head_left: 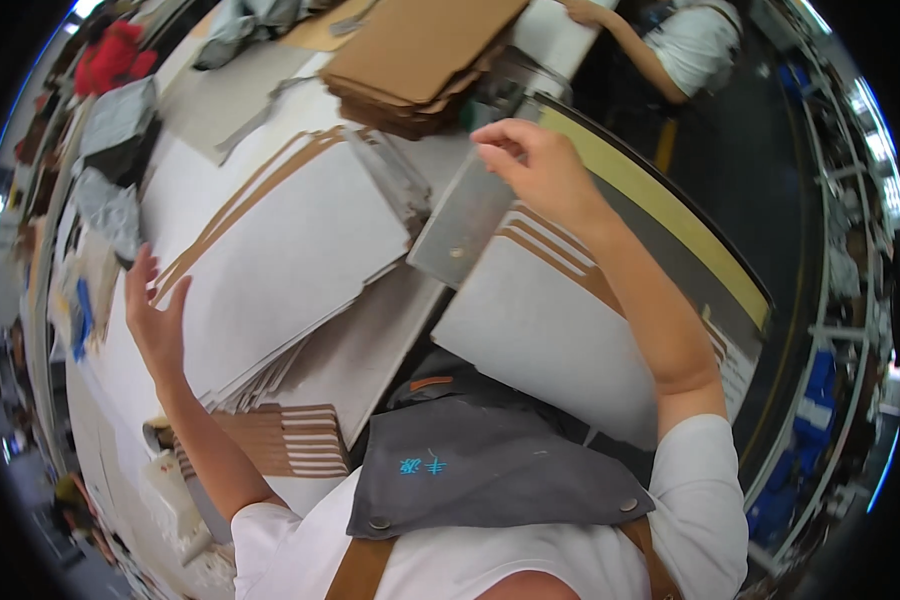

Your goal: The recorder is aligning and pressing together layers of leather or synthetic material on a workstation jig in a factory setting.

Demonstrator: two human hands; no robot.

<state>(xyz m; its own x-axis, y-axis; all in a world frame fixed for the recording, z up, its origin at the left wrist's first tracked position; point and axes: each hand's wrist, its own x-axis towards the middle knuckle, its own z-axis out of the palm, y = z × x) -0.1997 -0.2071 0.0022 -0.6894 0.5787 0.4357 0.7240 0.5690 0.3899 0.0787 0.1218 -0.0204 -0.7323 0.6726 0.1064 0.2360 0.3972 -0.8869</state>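
Where cartons lie stacked, white sheets

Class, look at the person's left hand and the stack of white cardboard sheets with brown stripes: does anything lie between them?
Nothing visible does. The left hand is open at the left edge of the stack of white cardboard sheets with brown stripes, apparently touching it, with no object in between.

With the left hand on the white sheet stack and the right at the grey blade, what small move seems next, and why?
Probably slide the top white sheet rightward toward the grey blade: the left hand rests flat at its edge, and the right hand grips the blade's top.
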